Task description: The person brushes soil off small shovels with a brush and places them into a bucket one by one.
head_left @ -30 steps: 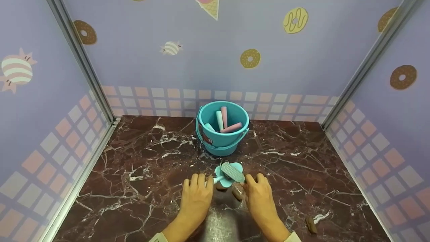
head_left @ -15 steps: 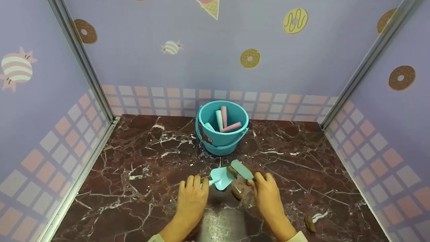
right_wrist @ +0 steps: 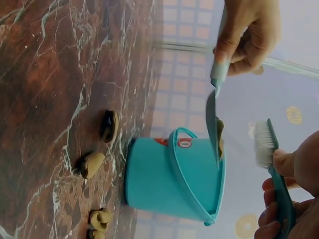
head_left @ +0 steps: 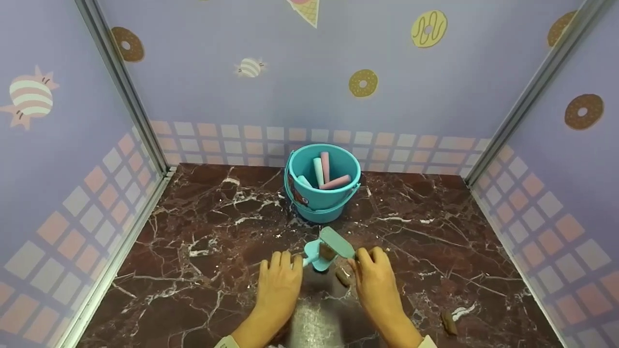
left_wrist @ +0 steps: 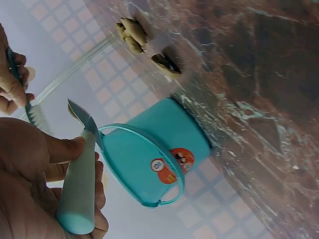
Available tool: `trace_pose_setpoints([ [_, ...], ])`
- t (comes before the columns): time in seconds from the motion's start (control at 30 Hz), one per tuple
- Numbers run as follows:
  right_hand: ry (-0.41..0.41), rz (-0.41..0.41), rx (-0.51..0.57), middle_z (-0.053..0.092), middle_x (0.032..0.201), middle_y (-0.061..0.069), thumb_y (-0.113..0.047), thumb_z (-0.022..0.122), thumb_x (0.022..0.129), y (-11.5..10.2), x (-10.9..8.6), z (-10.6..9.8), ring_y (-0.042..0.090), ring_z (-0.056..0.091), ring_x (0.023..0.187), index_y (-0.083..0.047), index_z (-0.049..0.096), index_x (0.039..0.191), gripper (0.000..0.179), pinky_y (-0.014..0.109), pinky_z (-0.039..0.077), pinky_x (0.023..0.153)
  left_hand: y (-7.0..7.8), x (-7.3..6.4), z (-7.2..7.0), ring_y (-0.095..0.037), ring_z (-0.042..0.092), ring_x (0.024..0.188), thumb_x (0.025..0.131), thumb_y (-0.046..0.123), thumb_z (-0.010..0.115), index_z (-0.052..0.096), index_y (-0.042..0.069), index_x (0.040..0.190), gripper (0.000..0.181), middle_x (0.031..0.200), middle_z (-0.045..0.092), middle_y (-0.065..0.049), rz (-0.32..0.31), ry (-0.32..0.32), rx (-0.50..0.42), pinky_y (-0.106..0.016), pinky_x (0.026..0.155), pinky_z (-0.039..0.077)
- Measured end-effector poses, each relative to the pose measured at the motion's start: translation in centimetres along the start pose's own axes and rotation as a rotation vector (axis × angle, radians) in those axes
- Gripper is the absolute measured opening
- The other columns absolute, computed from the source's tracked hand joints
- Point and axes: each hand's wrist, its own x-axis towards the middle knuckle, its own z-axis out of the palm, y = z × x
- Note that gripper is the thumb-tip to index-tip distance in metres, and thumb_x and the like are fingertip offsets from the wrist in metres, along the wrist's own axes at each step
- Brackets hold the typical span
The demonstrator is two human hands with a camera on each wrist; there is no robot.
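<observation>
My left hand grips the handle of a small light-blue toy shovel, its blade pointing right. A brown shell-like piece rests on the blade. My right hand holds a teal brush by its handle, and the brush head overlaps the shovel and the piece in the head view. In the right wrist view, the brush's white bristles face the shovel blade, with a gap between them, and the blade is raised off the tabletop.
Behind the hands stands a turquoise bucket with several pink and pale handles inside. Brown shell-like pieces lie on the marbled table, one near the shovel and another at the front right. Patterned walls enclose three sides.
The brush first swung right, off the shovel, then came back left over it. The brown piece, at the blade's right edge half a second ago, now lies on the blade.
</observation>
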Motion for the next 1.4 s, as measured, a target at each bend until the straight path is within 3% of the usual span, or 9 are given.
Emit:
trace_pose_setpoints([
  [0.23,-0.006,0.088,-0.060,0.044,0.080,0.006,-0.014,0.077,0.088,0.8,-0.1,0.1,0.020,0.042,0.070,-0.005,0.056,0.090,0.023,0.035,0.043,0.060,0.3,0.2,-0.3,-0.026,0.053,0.077,0.092,0.012,0.048,0.072,0.008,0.094,0.024,0.087,0.063,-0.011,-0.006,-0.018,0.003,-0.037,0.059,0.036],
  [0.5,-0.064,0.047,-0.046,0.042,0.079,0.003,-0.011,0.078,0.088,-0.6,-0.6,1.0,0.016,0.038,0.068,-0.007,0.059,0.089,0.020,0.031,0.041,0.057,0.6,1.1,-0.8,-0.026,0.053,0.073,0.093,0.014,0.043,0.074,0.007,0.090,0.031,0.081,0.061,-0.011,-0.014,0.055,0.002,-0.036,0.057,0.035],
  [0.73,0.013,0.051,-0.063,0.040,0.079,0.005,-0.016,0.076,0.089,-0.2,0.2,0.9,0.021,0.041,0.069,-0.005,0.054,0.088,0.024,0.036,0.043,0.060,0.7,1.5,-0.9,-0.026,0.053,0.072,0.090,0.013,0.047,0.072,0.008,0.087,0.027,0.080,0.060,-0.011,-0.029,0.078,0.028,-0.035,0.056,0.035],
  [0.97,-0.087,-0.059,-0.029,0.047,0.082,0.004,-0.015,0.078,0.088,-1.6,-0.9,1.1,0.017,0.046,0.072,-0.008,0.059,0.093,0.020,0.034,0.045,0.061,1.0,1.7,-1.2,-0.025,0.051,0.072,0.089,0.018,0.045,0.072,0.009,0.087,0.028,0.079,0.059,-0.010,-0.027,0.061,0.033,-0.036,0.058,0.034],
  [1.13,-0.052,-0.009,-0.065,0.043,0.078,0.005,-0.014,0.078,0.088,-1.0,-0.6,1.1,0.020,0.041,0.068,-0.008,0.058,0.089,0.020,0.035,0.040,0.058,1.3,1.5,-1.1,-0.024,0.051,0.072,0.089,0.018,0.045,0.072,0.009,0.087,0.028,0.079,0.060,-0.010,-0.009,0.084,0.044,-0.034,0.057,0.033],
  [1.3,-0.033,-0.003,-0.070,0.041,0.075,0.003,-0.018,0.076,0.089,-0.1,-0.6,1.2,0.020,0.040,0.065,-0.009,0.058,0.085,0.021,0.034,0.037,0.056,1.4,1.1,-1.0,-0.025,0.055,0.076,0.092,0.017,0.042,0.074,0.009,0.092,0.032,0.084,0.063,-0.011,-0.007,0.021,0.038,-0.035,0.059,0.038],
  [1.4,-0.025,0.011,-0.075,0.043,0.075,0.004,-0.019,0.077,0.088,0.1,-0.7,1.2,0.021,0.041,0.066,-0.009,0.058,0.084,0.021,0.035,0.037,0.057,1.5,0.8,-0.9,-0.025,0.056,0.079,0.092,0.017,0.048,0.074,0.010,0.095,0.027,0.086,0.064,-0.012,-0.007,-0.024,0.027,-0.036,0.061,0.039],
])
